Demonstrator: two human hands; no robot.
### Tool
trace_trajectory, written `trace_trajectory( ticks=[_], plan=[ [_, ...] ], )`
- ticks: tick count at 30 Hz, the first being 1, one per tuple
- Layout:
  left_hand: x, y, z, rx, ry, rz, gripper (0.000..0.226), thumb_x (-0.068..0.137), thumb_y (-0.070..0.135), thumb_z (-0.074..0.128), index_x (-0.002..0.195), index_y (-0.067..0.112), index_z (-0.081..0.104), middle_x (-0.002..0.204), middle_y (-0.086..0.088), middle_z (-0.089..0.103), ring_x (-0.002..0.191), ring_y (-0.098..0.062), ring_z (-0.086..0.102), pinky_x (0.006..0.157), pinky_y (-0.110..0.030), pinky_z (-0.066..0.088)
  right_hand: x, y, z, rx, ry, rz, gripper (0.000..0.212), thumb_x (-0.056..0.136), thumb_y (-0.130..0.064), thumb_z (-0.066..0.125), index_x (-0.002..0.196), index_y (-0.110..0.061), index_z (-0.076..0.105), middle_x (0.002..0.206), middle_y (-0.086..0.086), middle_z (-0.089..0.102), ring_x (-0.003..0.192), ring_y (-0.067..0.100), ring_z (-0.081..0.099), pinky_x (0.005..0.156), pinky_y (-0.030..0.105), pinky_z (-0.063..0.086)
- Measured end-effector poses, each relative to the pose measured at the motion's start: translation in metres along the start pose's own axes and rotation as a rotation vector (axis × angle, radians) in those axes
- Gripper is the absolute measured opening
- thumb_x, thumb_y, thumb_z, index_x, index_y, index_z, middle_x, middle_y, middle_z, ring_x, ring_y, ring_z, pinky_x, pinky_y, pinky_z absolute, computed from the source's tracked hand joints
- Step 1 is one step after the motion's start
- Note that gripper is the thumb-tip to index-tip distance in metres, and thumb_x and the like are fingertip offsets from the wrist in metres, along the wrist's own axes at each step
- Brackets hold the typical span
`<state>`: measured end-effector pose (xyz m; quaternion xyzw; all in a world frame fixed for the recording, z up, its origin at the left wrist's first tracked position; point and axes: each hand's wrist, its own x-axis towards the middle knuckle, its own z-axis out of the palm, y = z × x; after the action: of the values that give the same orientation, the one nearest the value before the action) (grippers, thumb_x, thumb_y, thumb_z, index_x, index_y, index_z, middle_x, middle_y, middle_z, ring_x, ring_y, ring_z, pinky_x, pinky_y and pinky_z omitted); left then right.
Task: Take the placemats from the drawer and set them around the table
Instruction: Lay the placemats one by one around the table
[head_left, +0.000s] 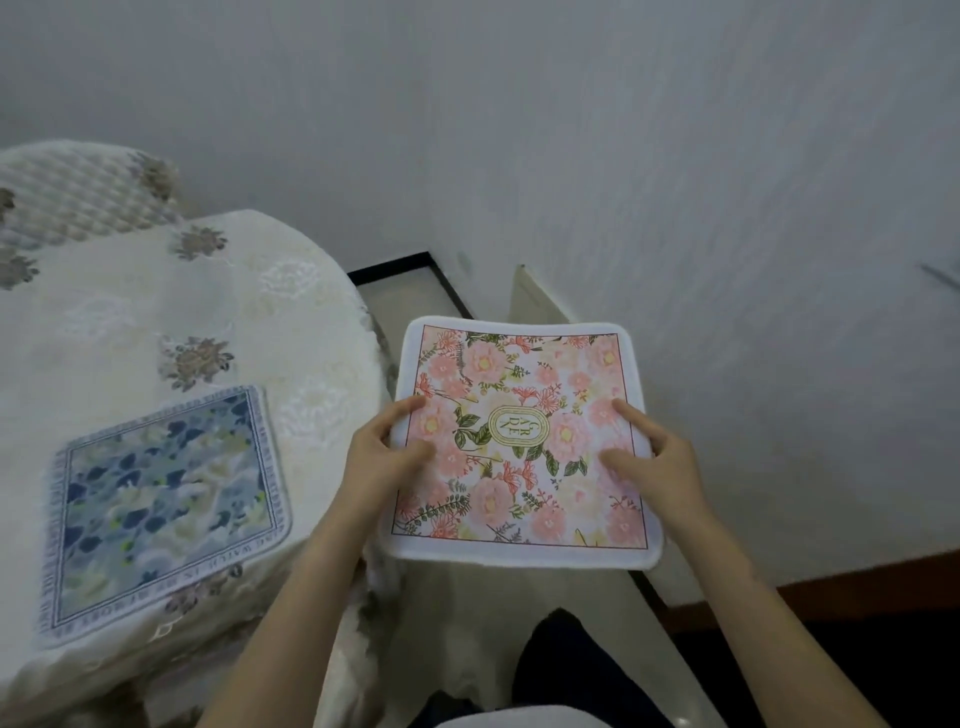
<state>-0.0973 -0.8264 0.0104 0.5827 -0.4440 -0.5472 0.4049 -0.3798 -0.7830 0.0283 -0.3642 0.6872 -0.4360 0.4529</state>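
Centre right of frame: pink mat (519, 441) held flat in the air, off the table (156, 312), over floor. Left hand (387, 457) pinching the left edge, thumb on top; right hand (652, 457) pinching the right edge likewise. Best carried level toward a bare stretch of tablecloth, well apart from the blue mat (161, 509) lying at lower left, then lowered flat and squared to the table's curved rim. Pink mat: square, rounded corners, white border, pink flowers, green leaves, oval label in the middle. Soft, likely to sag if held one-handed.
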Motion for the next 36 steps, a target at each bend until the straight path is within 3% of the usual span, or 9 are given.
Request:
trace_trajectory(
  ticks=[6, 11, 17, 19, 21, 23, 25, 30, 36],
  plan=[
    [0.093, 0.012, 0.021, -0.006, 0.16, -0.002, 0.053, 0.08, 0.001, 0.066, 0.125, 0.03, 0.06, 0.112, 0.008, 0.064, 0.084, 0.002, 0.066, 0.065, -0.018, 0.056, 0.138, -0.029, 0.016, -0.026, -0.141, -0.026, 0.062, 0.081, 0.003, 0.068, 0.13, -0.033, 0.057, 0.111, -0.005, 0.063, 0.078, 0.014, 0.071, 0.058, 0.027, 0.058],
    [0.169, 0.043, 0.043, -0.074, 0.318, -0.042, 0.054, 0.08, -0.002, 0.065, 0.124, 0.029, 0.061, 0.115, 0.004, 0.064, 0.09, -0.01, 0.068, 0.066, -0.027, 0.059, 0.254, -0.067, 0.032, -0.051, -0.289, -0.06, 0.063, 0.08, 0.006, 0.067, 0.131, -0.029, 0.057, 0.107, -0.008, 0.064, 0.079, 0.015, 0.071, 0.059, 0.029, 0.059],
    [0.239, 0.078, 0.048, -0.093, 0.522, -0.05, 0.055, 0.08, -0.003, 0.063, 0.125, 0.029, 0.06, 0.115, 0.004, 0.063, 0.086, -0.004, 0.067, 0.062, -0.02, 0.056, 0.366, -0.124, 0.071, -0.135, -0.478, -0.115, 0.061, 0.081, 0.003, 0.068, 0.13, -0.033, 0.057, 0.109, -0.013, 0.061, 0.077, 0.017, 0.07, 0.062, 0.033, 0.06],
    [0.256, 0.081, 0.043, -0.098, 0.581, -0.065, 0.056, 0.079, -0.003, 0.064, 0.125, 0.03, 0.06, 0.117, 0.002, 0.063, 0.092, -0.009, 0.066, 0.066, -0.023, 0.058, 0.39, -0.139, 0.091, -0.161, -0.54, -0.14, 0.059, 0.083, 0.004, 0.067, 0.131, -0.029, 0.057, 0.104, -0.024, 0.052, 0.084, 0.023, 0.068, 0.068, 0.038, 0.061],
    [0.273, 0.083, 0.036, -0.11, 0.646, -0.074, 0.056, 0.079, -0.004, 0.064, 0.124, 0.03, 0.06, 0.116, 0.003, 0.063, 0.092, -0.007, 0.066, 0.064, -0.02, 0.056, 0.417, -0.151, 0.115, -0.173, -0.607, -0.15, 0.06, 0.082, 0.005, 0.067, 0.132, -0.027, 0.057, 0.109, -0.016, 0.057, 0.091, 0.036, 0.064, 0.073, 0.042, 0.059],
    [0.294, 0.084, 0.027, -0.131, 0.707, -0.081, 0.057, 0.079, -0.006, 0.063, 0.125, 0.028, 0.06, 0.114, 0.003, 0.063, 0.088, -0.004, 0.065, 0.06, -0.017, 0.054, 0.447, -0.16, 0.143, -0.191, -0.669, -0.144, 0.06, 0.082, 0.004, 0.067, 0.132, -0.029, 0.057, 0.118, -0.002, 0.062, 0.083, 0.028, 0.069, 0.066, 0.033, 0.061],
    [0.316, 0.084, 0.013, -0.146, 0.767, -0.09, 0.057, 0.078, -0.006, 0.063, 0.124, 0.027, 0.06, 0.113, 0.002, 0.063, 0.087, -0.003, 0.064, 0.059, -0.015, 0.053, 0.473, -0.172, 0.175, -0.206, -0.727, -0.133, 0.058, 0.084, 0.004, 0.065, 0.131, -0.03, 0.057, 0.113, -0.003, 0.064, 0.08, 0.017, 0.068, 0.061, 0.026, 0.06],
    [0.373, 0.085, -0.03, -0.223, 0.914, -0.112, 0.057, 0.078, -0.008, 0.062, 0.121, 0.03, 0.06, 0.108, 0.007, 0.064, 0.062, 0.004, 0.064, 0.06, -0.025, 0.057, 0.53, -0.201, 0.267, -0.233, -0.87, -0.134, 0.056, 0.085, 0.003, 0.065, 0.13, -0.029, 0.058, 0.106, -0.008, 0.065, 0.078, 0.015, 0.072, 0.062, 0.03, 0.06],
    [0.444, 0.102, -0.092, -0.337, 1.06, -0.122, 0.059, 0.077, -0.009, 0.062, 0.119, 0.031, 0.062, 0.102, 0.005, 0.067, 0.064, -0.02, 0.06, 0.06, -0.037, 0.054, 0.589, -0.254, 0.38, -0.271, -1.014, -0.197, 0.055, 0.085, 0.005, 0.063, 0.13, -0.027, 0.058, 0.11, -0.009, 0.063, 0.075, 0.004, 0.07, 0.057, 0.019, 0.055]
  ],
)
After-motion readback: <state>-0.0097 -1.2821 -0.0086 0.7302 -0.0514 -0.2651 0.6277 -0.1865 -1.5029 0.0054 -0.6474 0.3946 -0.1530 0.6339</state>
